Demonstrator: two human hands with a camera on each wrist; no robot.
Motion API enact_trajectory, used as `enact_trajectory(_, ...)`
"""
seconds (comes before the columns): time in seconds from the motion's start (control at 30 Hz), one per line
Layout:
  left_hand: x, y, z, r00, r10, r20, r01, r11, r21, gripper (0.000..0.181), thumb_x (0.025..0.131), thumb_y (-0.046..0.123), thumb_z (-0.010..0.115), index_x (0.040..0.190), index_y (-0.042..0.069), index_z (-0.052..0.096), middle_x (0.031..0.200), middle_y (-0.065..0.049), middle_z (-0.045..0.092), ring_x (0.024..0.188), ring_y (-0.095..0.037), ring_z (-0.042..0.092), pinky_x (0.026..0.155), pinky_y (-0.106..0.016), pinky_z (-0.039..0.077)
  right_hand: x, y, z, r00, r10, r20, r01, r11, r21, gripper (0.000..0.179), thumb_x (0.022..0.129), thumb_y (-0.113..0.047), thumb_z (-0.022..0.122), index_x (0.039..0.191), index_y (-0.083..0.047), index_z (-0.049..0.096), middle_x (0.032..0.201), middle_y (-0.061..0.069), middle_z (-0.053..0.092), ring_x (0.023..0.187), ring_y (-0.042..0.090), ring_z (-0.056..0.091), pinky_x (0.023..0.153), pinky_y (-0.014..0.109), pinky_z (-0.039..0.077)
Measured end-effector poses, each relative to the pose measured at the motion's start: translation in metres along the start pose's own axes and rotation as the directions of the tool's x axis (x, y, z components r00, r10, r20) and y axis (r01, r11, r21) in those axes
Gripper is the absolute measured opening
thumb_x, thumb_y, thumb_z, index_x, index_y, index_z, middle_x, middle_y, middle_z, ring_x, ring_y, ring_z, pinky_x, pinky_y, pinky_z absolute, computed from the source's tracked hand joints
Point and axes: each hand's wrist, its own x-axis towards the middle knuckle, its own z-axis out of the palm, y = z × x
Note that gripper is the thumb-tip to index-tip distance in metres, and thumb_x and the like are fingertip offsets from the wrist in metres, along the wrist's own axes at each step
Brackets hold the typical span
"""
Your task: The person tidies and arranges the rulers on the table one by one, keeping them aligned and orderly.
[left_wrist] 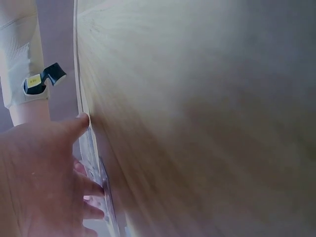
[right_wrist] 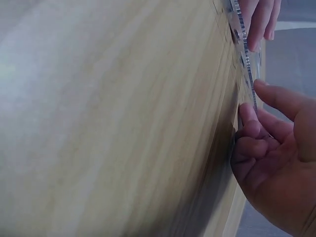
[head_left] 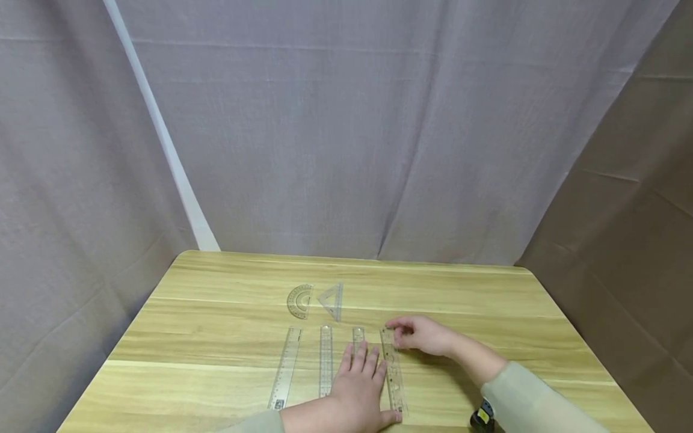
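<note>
Grey curtains (head_left: 303, 132) hang behind your wooden table (head_left: 216, 337). Your right hand (head_left: 428, 337) pinches the far end of the rightmost clear ruler (head_left: 394, 376), whose long axis runs away from you, leaning slightly left. Your left hand (head_left: 358, 394) spreads over the next ruler (head_left: 358, 334), fingers straight, thumb at the rightmost one's near end. Further left, two more rulers (head_left: 326, 361) point away; beyond lie a protractor (head_left: 297, 302) and set square (head_left: 338, 300).
</note>
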Motion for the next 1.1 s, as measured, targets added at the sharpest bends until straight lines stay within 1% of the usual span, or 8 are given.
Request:
enact_trajectory(0.13,0.000,0.001,-0.001,1.000,-0.006,-0.007,0.006,1.000,0.023,0.093,0.084,0.084,0.032,0.155,0.024,0.035,0.163,-0.002,0.023,0.151,-0.029,0.012,0.120,-0.052,0.015,0.003,0.003,-0.002,0.999,-0.046,0.007,0.046,0.996,-0.071,0.043,0.093,-0.008,0.067,0.132,0.006,0.057,0.089,0.004,0.062,0.077,0.015,0.054,0.066,0.023,0.046)
enact_trajectory(0.33,-0.001,0.003,-0.004,1.000,-0.009,-0.012,0.010,0.999,0.033,0.093,0.084,0.084,0.034,0.155,0.023,0.036,0.163,-0.002,0.024,0.151,-0.029,0.012,0.120,-0.052,0.015,0.002,0.004,-0.005,0.999,-0.044,0.024,0.046,0.994,-0.100,0.044,0.092,-0.010,0.070,0.132,0.005,0.058,0.089,0.002,0.060,0.077,0.013,0.052,0.066,0.023,0.044)
enact_trajectory(0.53,-0.003,0.002,-0.004,1.000,-0.010,-0.011,0.010,0.999,0.047,0.092,0.084,0.084,0.032,0.155,0.025,0.035,0.163,-0.002,0.024,0.151,-0.029,0.014,0.120,-0.052,0.016,0.001,0.002,-0.007,0.998,-0.043,0.043,0.051,0.979,-0.199,0.050,0.089,-0.013,0.074,0.135,-0.001,0.057,0.093,0.002,0.058,0.079,0.014,0.050,0.067,0.024,0.044)
enact_trajectory(0.6,-0.003,0.001,-0.004,1.000,-0.008,-0.008,0.009,0.998,0.055,0.091,0.084,0.084,0.031,0.155,0.026,0.034,0.163,-0.002,0.024,0.151,-0.029,0.013,0.120,-0.052,0.016,0.001,0.002,-0.008,0.998,-0.050,0.038,0.058,0.967,-0.248,0.050,0.088,-0.016,0.075,0.134,-0.004,0.059,0.094,0.001,0.057,0.082,0.015,0.050,0.070,0.026,0.045)
enact_trajectory(0.7,-0.003,0.001,-0.005,1.000,-0.007,0.001,0.007,0.998,0.062,0.091,0.085,0.083,0.030,0.156,0.026,0.033,0.164,-0.002,0.022,0.151,-0.029,0.012,0.120,-0.052,0.016,0.001,0.004,-0.008,0.997,-0.076,0.016,0.077,0.938,-0.338,0.049,0.087,-0.022,0.077,0.132,-0.009,0.062,0.097,-0.003,0.057,0.088,0.015,0.052,0.077,0.030,0.047)
enact_trajectory(0.8,-0.003,0.000,-0.006,1.000,-0.014,0.006,0.013,0.998,0.063,0.092,0.084,0.084,0.030,0.156,0.027,0.032,0.164,-0.002,0.022,0.151,-0.029,0.012,0.120,-0.052,0.016,0.001,0.007,-0.008,0.995,-0.101,-0.003,0.091,0.911,-0.401,0.049,0.085,-0.027,0.078,0.131,-0.013,0.064,0.098,-0.006,0.057,0.092,0.013,0.054,0.082,0.034,0.049)
enact_trajectory(0.97,-0.003,-0.001,-0.006,1.000,-0.023,0.016,0.022,0.999,0.049,0.092,0.084,0.084,0.031,0.156,0.028,0.032,0.164,-0.002,0.021,0.151,-0.030,0.010,0.120,-0.052,0.015,0.000,0.009,-0.006,0.990,-0.135,-0.035,0.102,0.874,-0.475,0.050,0.084,-0.032,0.079,0.129,-0.015,0.066,0.098,-0.007,0.057,0.088,0.011,0.054,0.081,0.034,0.050)
enact_trajectory(1.1,-0.002,-0.003,-0.005,1.000,-0.015,0.026,0.014,0.999,0.034,0.091,0.085,0.083,0.031,0.156,0.027,0.031,0.164,-0.003,0.021,0.152,-0.030,0.009,0.120,-0.054,0.015,-0.002,0.011,-0.005,0.982,-0.178,-0.060,0.116,0.825,-0.553,0.050,0.083,-0.038,0.079,0.127,-0.018,0.068,0.101,-0.007,0.058,0.085,0.011,0.053,0.077,0.033,0.050)
